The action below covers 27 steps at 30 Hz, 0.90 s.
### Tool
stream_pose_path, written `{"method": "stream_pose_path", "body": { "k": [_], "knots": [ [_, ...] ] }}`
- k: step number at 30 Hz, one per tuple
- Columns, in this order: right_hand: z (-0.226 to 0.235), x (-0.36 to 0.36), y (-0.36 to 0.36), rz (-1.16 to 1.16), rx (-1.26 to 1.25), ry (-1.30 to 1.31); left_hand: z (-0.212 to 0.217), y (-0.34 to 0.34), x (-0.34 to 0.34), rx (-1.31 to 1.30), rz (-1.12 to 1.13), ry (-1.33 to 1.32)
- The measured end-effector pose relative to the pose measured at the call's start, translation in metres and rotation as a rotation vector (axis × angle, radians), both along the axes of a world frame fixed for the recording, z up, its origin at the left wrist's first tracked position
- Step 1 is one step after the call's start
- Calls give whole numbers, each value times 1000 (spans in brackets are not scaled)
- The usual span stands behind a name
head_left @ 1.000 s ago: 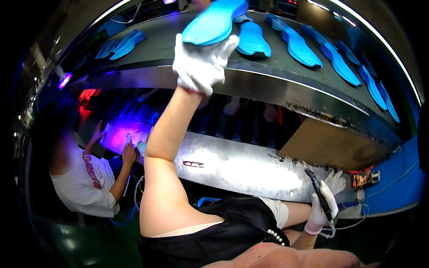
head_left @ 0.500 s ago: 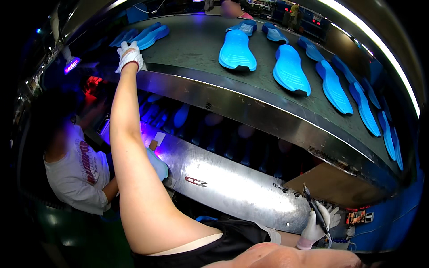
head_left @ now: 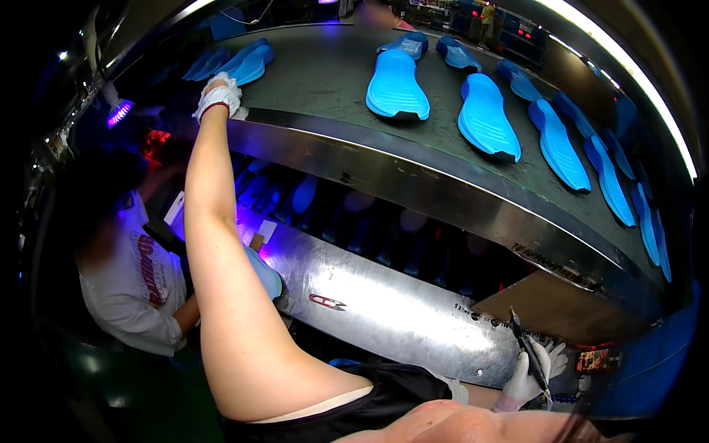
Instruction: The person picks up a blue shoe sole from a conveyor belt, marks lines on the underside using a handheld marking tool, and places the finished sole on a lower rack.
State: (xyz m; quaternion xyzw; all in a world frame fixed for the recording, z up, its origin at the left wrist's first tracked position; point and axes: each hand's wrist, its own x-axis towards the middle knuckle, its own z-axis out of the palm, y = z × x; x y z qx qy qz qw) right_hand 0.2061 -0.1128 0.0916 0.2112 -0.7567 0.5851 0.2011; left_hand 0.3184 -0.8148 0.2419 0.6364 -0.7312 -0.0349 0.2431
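My left arm stretches forward to the far left of the dark conveyor belt. My white-gloved left hand (head_left: 219, 97) is at the near end of a blue shoe sole (head_left: 252, 62), its fingers curled at the sole's edge and partly hidden. More blue soles overlap just behind it. Low on the right, my gloved right hand (head_left: 523, 384) grips a black pen-shaped tool (head_left: 533, 362) with a pointed metal tip and a cable at its lower end. Some of that hand's fingers stick out beside the tool. Red-handled thread snips (head_left: 327, 302) lie on the metal bench (head_left: 399, 325).
Several blue soles (head_left: 399, 85) are spread along the belt (head_left: 317, 81) to the right. A metal rail (head_left: 369, 166) edges it. Below, more soles stand in a dark shelf. A co-worker (head_left: 136, 288) sits at left by a purple lamp (head_left: 120, 113). A cardboard sheet (head_left: 569, 314) leans at right.
My left fingers have curled in at the sole, and the sole has shifted slightly toward me and left. The right hand keeps its hold on the tool. The whole view has moved slightly.
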Motion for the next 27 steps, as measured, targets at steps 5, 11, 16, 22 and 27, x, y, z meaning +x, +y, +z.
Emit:
{"method": "stream_pose_path", "body": {
  "k": [5, 11, 16, 22, 27],
  "knots": [
    [-7, 5, 13, -74, -35, -24, -4, 19, 4, -293, -202, -27],
    [-11, 11, 39, -51, -354, -246, 11, 154, -31, -352, -876, 1199],
    [-19, 15, 59, -258, -542, -272, -27, 341, -49, -1180, -938, 797],
    [-19, 36, 103, -417, -604, -232, -103, 479, -57, -674, -2271, 743],
    [-31, 45, 112, -454, -681, -267, -220, 557, -89, -118, -2453, 1027]
  ]
}}
